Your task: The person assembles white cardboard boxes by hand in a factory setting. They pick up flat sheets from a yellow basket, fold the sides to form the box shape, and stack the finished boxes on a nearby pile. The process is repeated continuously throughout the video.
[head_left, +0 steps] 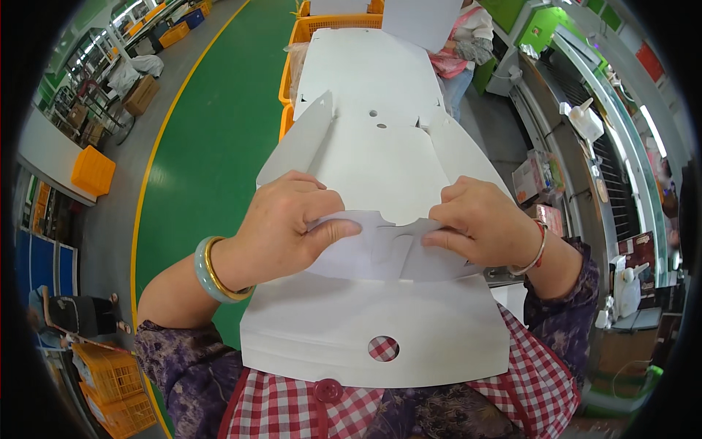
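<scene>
A large white cardboard sheet (380, 161), cut and creased like a flat box blank, stretches away from my body. My left hand (289, 223) is closed on a raised flap (358, 249), thumb on the near side and curled fingers behind. On the same flap's right part, my right hand (486, 223) pinches with its thumb pointing inward. The flap's top edge has a notch between the hands. Side flaps (311, 139) stand tilted up at left and right. The nearest panel (314, 336) has a round hole and rests against my checked apron (263, 410).
Orange crates (311, 25) stand beyond and under the sheet. A person in a pink apron (468, 40) is at the far right. Along the right runs a machine bench (556, 168) with bottles and boxes. Green floor (197, 146) with a yellow line lies to the left.
</scene>
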`<state>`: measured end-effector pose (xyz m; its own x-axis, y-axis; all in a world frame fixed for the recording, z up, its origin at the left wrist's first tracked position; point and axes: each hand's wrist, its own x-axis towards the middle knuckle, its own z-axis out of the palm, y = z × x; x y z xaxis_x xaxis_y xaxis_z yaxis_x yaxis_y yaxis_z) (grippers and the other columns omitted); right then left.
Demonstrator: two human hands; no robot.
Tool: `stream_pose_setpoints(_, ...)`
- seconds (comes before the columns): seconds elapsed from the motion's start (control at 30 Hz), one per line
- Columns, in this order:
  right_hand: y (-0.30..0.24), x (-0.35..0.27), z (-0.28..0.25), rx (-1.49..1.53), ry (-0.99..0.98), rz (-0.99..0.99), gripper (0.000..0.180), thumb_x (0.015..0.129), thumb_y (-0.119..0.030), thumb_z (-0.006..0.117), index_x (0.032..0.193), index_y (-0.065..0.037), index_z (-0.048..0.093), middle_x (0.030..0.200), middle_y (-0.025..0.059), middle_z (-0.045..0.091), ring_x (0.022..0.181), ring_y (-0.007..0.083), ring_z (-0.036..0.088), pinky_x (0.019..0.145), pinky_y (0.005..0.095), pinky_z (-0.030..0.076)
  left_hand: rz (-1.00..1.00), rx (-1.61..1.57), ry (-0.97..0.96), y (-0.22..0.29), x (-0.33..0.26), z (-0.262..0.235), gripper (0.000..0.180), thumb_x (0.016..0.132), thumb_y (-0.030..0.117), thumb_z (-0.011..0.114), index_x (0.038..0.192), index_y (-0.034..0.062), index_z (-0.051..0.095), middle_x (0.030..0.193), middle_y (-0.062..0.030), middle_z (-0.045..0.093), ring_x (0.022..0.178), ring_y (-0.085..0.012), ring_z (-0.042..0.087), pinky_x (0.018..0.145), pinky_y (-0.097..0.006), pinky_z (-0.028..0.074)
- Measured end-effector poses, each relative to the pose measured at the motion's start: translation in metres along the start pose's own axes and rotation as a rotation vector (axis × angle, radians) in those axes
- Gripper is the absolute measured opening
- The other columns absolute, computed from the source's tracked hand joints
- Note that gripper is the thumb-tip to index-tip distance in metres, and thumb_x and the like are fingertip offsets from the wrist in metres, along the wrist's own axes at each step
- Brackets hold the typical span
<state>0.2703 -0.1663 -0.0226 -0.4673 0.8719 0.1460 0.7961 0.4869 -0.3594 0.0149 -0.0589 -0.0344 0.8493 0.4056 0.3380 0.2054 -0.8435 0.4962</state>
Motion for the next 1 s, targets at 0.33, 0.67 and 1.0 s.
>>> stream_pose_setpoints(0.33,-0.017,0.008,0.004,-0.191,0.238,-0.043,0.037,0.064,-0.038,0.077,0.066,-0.007,0.057,0.057,0.0061,0.049,0.059,0.0228,0.050,0.062,0.0347,0.040,-0.003,0.215,-0.107,0.025,0.012,-0.007,0.048,0.057,0.023,0.085,0.093,0.0075,0.056,0.074,-0.0088,0.058,0.073,-0.0271,0.057,0.074,-0.034,0.043)
stream_pose_setpoints(0.67,0.007,-0.019,0.004,-0.182,0.270,0.023,0.040,0.061,-0.031,0.079,0.088,-0.006,0.062,0.080,0.0100,0.061,0.084,0.0258,0.057,0.080,0.0361,0.042,0.061,0.230,-0.081,-0.022,0.005,-0.028,0.069,0.059,0.033,0.085,0.112,0.0004,0.055,0.099,-0.0144,0.060,0.096,-0.0276,0.058,0.094,-0.040,0.041)
stream_pose_setpoints(1.0,0.055,-0.111,0.073,0.710,0.512,0.520,0.122,0.052,-0.030,0.087,0.148,-0.010,0.014,0.143,0.0132,0.038,0.129,0.0253,0.040,0.095,0.0380,0.041,-0.087,-0.046,0.293,-0.064,-0.049,0.017,0.133,0.055,0.044,0.086,0.145,-0.0012,0.001,0.132,-0.0211,0.043,0.125,-0.0326,0.041,0.106,-0.044,0.029)
